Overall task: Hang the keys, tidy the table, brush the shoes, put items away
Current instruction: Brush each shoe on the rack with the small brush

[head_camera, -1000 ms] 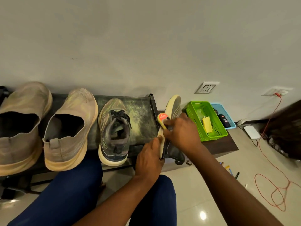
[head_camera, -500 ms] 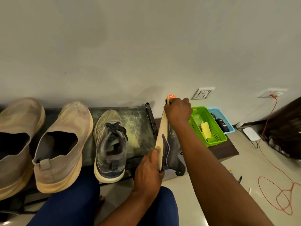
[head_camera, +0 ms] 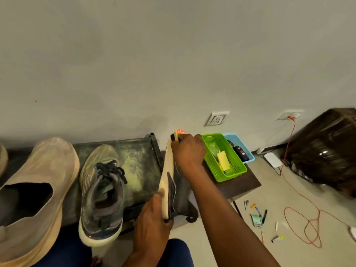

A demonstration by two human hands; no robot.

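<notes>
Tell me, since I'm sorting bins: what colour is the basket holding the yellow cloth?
Bright green basket, seen in the head view.

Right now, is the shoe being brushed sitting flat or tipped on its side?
Tipped on its side: the shoe stands on edge, its pale sole facing left, held at the heel by the left hand.

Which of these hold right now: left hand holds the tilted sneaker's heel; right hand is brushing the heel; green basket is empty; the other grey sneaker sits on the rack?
1. The left hand holds the tilted sneaker at its heel: true.
2. The right hand has the shoe brush at the heel: false, at the toe.
3. The green basket is empty: false, a yellow item lies inside.
4. The other grey sneaker sits on the shoe rack: true.
</notes>
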